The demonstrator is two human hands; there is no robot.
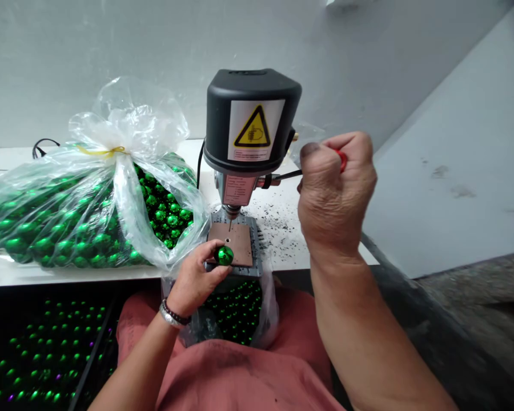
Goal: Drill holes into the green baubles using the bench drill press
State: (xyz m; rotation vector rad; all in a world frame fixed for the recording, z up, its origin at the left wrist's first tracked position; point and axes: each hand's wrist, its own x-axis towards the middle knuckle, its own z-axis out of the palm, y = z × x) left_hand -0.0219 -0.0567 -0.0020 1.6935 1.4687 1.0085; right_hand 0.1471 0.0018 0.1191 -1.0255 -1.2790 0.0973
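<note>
Between the thumb and fingers of my left hand (pixel 199 274) is a shiny green ball (pixel 224 256). It is held at the front of a brown board (pixel 242 245) on the base of a small black drill press (pixel 252 125). The thin drill bit (pixel 230 224) points down behind the ball, apart from it, near a hole in the board. My right hand (pixel 336 194) is closed around the red-ended feed lever (pixel 288 175) at the right of the machine. Most of the lever's grip is hidden by my fingers.
A tied clear plastic bag (pixel 68 222), torn open at its right side, holds many green balls on the white table (pixel 282 251). Dark shavings lie right of the base. More green balls fill a bag (pixel 235 314) at my lap and a dark container (pixel 47 348) lower left.
</note>
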